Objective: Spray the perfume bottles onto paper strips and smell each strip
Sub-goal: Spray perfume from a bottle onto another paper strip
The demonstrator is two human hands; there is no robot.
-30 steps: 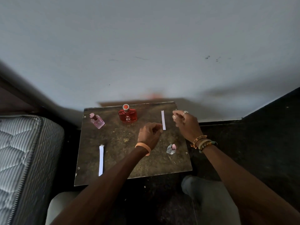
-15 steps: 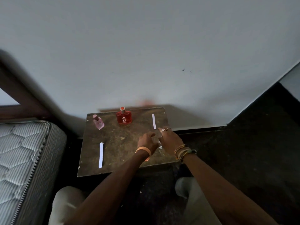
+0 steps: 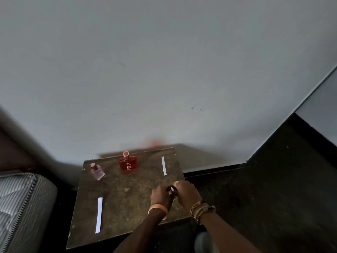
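- Your left hand and right hand meet near the bench's near right corner, the fingers of both curled round the small bottle between them.
- Blur hides most of that bottle. Only a pale pinkish top shows, and your right hand seems to grip it there.
- An orange band circles your left wrist, and beaded bracelets circle your right.
- One paper strip lies just beyond your hands.
- A second strip lies on the near left of the bench.
- The red bottle stands upright near the far edge, with the pink bottle to its left.
- A mattress sits left of the bench.
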